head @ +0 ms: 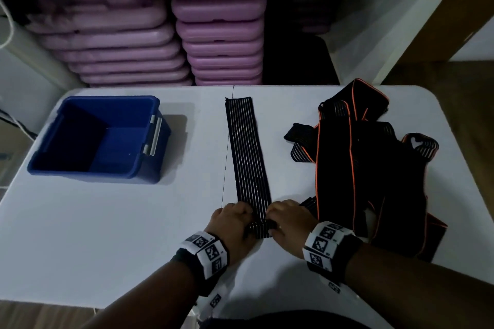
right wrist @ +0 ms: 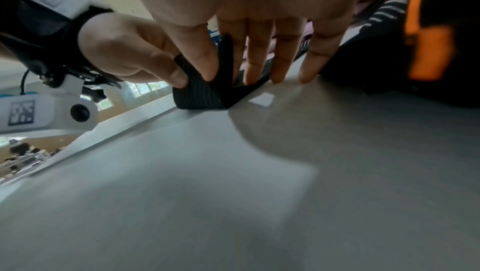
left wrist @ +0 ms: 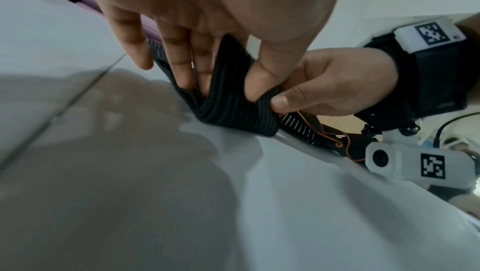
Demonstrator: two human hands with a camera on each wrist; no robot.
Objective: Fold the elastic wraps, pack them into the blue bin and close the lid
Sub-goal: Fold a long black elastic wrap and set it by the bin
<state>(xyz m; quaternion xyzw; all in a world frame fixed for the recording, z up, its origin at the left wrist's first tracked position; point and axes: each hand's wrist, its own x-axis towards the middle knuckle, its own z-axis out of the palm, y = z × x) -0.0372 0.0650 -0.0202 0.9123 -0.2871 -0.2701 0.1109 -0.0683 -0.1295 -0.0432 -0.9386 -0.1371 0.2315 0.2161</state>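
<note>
A black striped elastic wrap [head: 247,147] lies stretched out lengthwise on the white table [head: 107,222], its near end folded up into a short flap [left wrist: 233,109] [right wrist: 200,94]. My left hand [head: 235,224] pinches that flap from the left, thumb on one side and fingers on the other. My right hand [head: 287,224] pinches it from the right the same way. The blue bin [head: 99,139] stands open at the back left of the table, nothing visible inside. No lid is in view.
A tangled heap of black wraps with orange edging [head: 369,168] covers the right side of the table, just beside my right hand. Stacks of purple cases [head: 165,35] fill the shelf behind the table. Bare tabletop lies between the bin and my hands.
</note>
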